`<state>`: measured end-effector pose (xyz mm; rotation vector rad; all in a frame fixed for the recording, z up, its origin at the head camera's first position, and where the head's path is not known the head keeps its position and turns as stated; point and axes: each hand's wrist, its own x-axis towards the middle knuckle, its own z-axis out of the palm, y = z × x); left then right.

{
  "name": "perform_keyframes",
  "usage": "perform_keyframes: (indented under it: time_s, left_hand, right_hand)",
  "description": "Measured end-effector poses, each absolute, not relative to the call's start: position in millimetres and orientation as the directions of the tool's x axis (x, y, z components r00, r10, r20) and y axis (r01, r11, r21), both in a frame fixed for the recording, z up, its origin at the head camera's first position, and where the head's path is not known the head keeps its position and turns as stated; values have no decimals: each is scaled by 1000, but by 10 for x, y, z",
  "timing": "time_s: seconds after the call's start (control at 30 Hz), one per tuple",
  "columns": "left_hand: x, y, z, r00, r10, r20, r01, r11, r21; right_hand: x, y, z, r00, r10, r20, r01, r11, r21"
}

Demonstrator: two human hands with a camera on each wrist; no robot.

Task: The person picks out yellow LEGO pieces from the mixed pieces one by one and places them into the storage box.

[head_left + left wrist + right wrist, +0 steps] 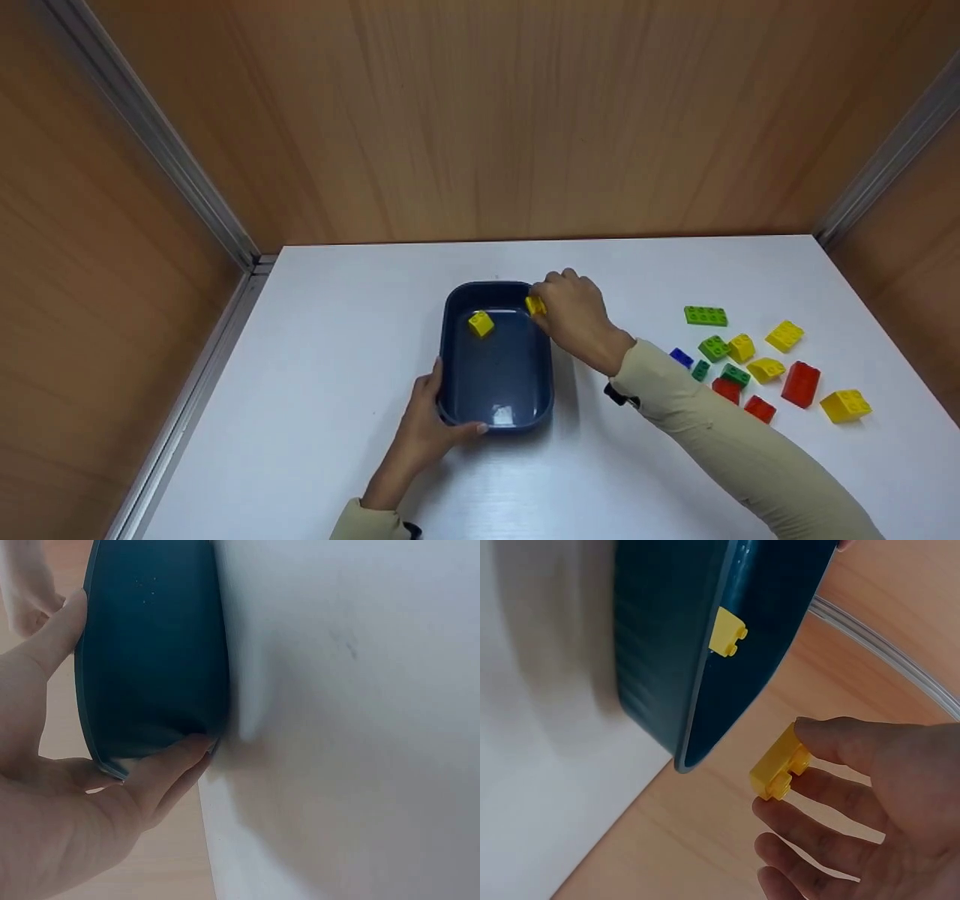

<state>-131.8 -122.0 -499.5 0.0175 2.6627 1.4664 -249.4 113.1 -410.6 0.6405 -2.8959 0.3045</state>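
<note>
Filling most of the lower frame, the white table is before me. On it, at the centre of the frame, stands the blue tray. With my left hand, below the centre, I grip its lower left corner, my fingers and thumb bent around it. My right hand, nearly closed, is at the tray's upper right edge and pinches a yellow brick. At the right of the frame lie loose bricks, red, yellow, green and blue. One other yellow brick rests inside the tray, in its upper left part.
</note>
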Motion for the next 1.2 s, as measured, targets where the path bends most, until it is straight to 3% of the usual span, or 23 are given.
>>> perform_keyframes:
  time_s: [1.2]
  left_hand:
    - [-1315, -1223, -4988, -993, 67, -93, -46, 513, 857]
  right_hand:
    - [-2784, 579, -4245, -916, -399, 51, -397, 876, -273]
